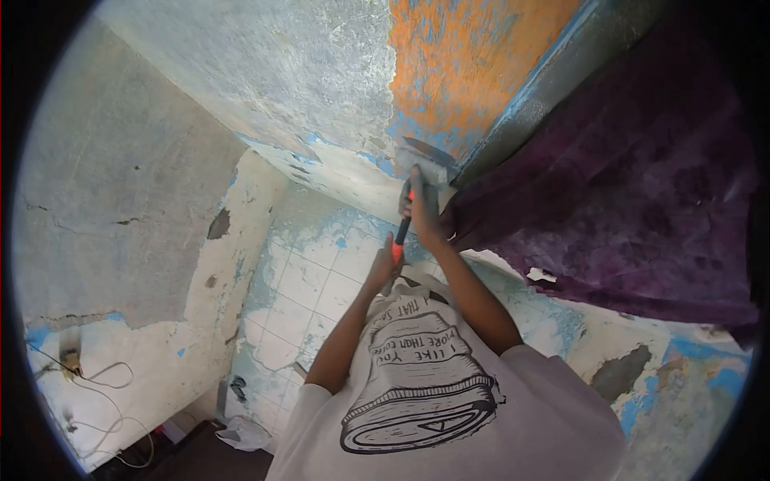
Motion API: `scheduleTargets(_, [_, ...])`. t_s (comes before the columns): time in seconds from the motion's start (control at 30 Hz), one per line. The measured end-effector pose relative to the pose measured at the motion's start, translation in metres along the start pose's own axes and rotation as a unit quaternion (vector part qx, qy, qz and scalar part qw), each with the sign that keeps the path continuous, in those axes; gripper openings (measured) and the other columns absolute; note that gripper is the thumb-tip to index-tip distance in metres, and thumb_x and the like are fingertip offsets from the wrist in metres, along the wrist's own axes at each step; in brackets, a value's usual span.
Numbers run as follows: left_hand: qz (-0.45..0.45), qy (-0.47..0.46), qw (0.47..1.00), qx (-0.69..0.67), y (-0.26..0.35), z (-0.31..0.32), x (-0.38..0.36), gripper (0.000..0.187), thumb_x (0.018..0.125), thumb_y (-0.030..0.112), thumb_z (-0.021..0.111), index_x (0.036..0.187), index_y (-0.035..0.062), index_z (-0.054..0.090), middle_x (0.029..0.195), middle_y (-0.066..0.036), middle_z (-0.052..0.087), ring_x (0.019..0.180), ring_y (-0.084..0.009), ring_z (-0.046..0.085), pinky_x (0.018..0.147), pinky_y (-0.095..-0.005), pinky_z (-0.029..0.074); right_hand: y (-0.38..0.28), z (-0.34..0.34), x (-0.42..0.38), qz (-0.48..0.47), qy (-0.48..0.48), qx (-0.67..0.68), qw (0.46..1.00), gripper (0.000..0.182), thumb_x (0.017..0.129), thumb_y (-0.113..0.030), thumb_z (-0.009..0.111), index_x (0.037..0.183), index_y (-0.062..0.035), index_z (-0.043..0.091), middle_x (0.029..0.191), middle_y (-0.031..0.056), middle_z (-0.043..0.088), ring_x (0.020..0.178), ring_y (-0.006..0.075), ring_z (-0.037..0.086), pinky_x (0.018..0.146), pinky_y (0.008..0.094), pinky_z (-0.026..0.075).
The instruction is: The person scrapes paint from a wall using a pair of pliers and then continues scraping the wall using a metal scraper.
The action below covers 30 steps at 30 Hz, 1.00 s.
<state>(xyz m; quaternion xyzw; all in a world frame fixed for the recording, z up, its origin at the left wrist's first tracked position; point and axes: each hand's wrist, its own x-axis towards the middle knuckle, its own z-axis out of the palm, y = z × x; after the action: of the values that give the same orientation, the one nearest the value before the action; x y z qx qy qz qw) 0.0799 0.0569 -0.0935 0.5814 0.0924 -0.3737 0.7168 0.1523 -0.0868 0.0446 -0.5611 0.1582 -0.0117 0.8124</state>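
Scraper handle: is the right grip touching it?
Touching: the head view shows the right grip wrapped around the scraper handle, close to the blade.

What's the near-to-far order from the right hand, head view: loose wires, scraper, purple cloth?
1. Scraper: gripped in the right hand.
2. Purple cloth: right side, close beside that hand.
3. Loose wires: far off, lower left.

Your right hand and left hand grip a red-and-black-handled broad metal scraper, its blade near the orange-patched grey wall's right edge.
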Motion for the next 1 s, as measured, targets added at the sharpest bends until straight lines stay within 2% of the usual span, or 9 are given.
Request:
scheduleTargets(0.07, [0.111,0.049,0.975,0.189,0.000,-0.005,0.001,0.072,0.102,0.061,0.025,0.062,0.0077,0.051,0.051,-0.002,0.045,0.044,-0.0155,0.043,0.047,-0.0315,0.036,-0.002,0.009,-0.016,-0.027,-0.045,-0.001,0.999,0.054,0.104,-0.048,0.042,0.066,-0.0099,0.042,0.053,-0.0025,0.038,0.046,0.0093,0.040,0.048,0.0254,0.033])
scheduleTargets(0.2, [0.024,0.116,0.983,0.143,0.051,-0.004,-0.038,0.079,0.100,0.063,0.029,0.058,0.0033,0.058,0.049,-0.006,0.051,0.045,-0.0174,0.050,0.050,-0.0320,0.040,-0.022,0.023,-0.023,-0.056,-0.073,0.009,0.996,0.052,0.106,-0.044,0.038,0.070,-0.0070,0.044,0.058,-0.0016,0.041,0.050,0.0105,0.042,0.052,0.0261,0.037])
scheduleTargets(0.33, [0.101,0.143,0.970,0.169,0.056,-0.005,-0.054,0.087,0.100,0.066,0.022,0.049,0.0031,0.054,0.046,-0.009,0.052,0.045,-0.0179,0.052,0.052,-0.0331,0.042,-0.015,0.026,-0.002,-0.046,-0.074,-0.058,0.995,0.045,0.105,-0.040,0.044,0.076,-0.0055,0.047,0.064,0.0013,0.048,0.058,0.0108,0.050,0.052,0.0289,0.040])
scheduleTargets(0.4, [0.104,0.135,0.976,0.137,0.058,0.005,-0.071,0.080,0.102,0.061,0.023,0.061,0.0020,0.058,0.050,-0.007,0.052,0.044,-0.0165,0.051,0.049,-0.0302,0.041,-0.005,0.030,0.002,-0.053,-0.092,-0.105,0.989,0.036,0.104,-0.032,0.047,0.084,-0.0027,0.048,0.068,0.0043,0.051,0.060,0.0151,0.054,0.053,0.0329,0.041])
scheduleTargets(0.47, [0.114,0.130,0.985,0.008,0.047,0.013,-0.079,0.065,0.105,0.054,0.030,0.079,0.0017,0.058,0.055,-0.005,0.053,0.043,-0.0137,0.050,0.044,-0.0260,0.039,0.001,0.042,-0.005,-0.210,-0.051,-0.279,0.936,0.028,0.103,-0.027,0.047,0.096,0.0003,0.047,0.069,0.0058,0.051,0.058,0.0201,0.053,0.053,0.0360,0.040])
scheduleTargets(0.5, [0.114,0.132,0.985,0.009,0.042,0.019,-0.082,0.065,0.105,0.054,0.030,0.079,0.0017,0.058,0.055,-0.005,0.053,0.043,-0.0137,0.050,0.044,-0.0260,0.039,-0.006,0.043,-0.011,-0.072,-0.082,-0.254,0.961,0.025,0.102,-0.024,0.047,0.106,0.0013,0.045,0.074,0.0072,0.053,0.062,0.0233,0.055,0.056,0.0381,0.041])
scheduleTargets(0.67, [0.083,0.131,0.971,-0.183,0.042,0.032,-0.104,0.047,0.105,0.046,0.040,0.087,0.0048,0.055,0.060,-0.002,0.051,0.039,-0.0095,0.044,0.037,-0.0224,0.037,0.018,0.034,-0.002,-0.026,-0.153,-0.072,0.985,0.027,0.104,-0.027,0.047,0.107,-0.0008,0.047,0.083,0.0071,0.056,0.070,0.0157,0.057,0.061,0.0327,0.044])
scheduleTargets(0.97, [0.035,0.059,0.997,-0.044,0.058,0.040,-0.099,0.057,0.105,0.052,0.032,0.084,0.0044,0.054,0.058,0.000,0.043,0.051,-0.0108,0.041,0.051,-0.0257,0.036,-0.031,0.024,-0.012,-0.008,-0.093,-0.001,0.996,0.046,0.105,-0.042,0.044,0.073,-0.0089,0.043,0.053,-0.0007,0.040,0.043,0.0110,0.043,0.043,0.0264,0.034])
scheduleTargets(1.0, [0.106,0.105,0.983,0.105,0.036,0.035,-0.087,0.059,0.105,0.051,0.031,0.083,0.0030,0.055,0.057,-0.001,0.041,0.051,-0.0125,0.039,0.052,-0.0277,0.036,-0.032,0.022,-0.015,-0.016,-0.057,0.004,0.998,0.049,0.105,-0.042,0.043,0.069,-0.0093,0.042,0.051,-0.0016,0.037,0.042,0.0102,0.040,0.042,0.0265,0.032])
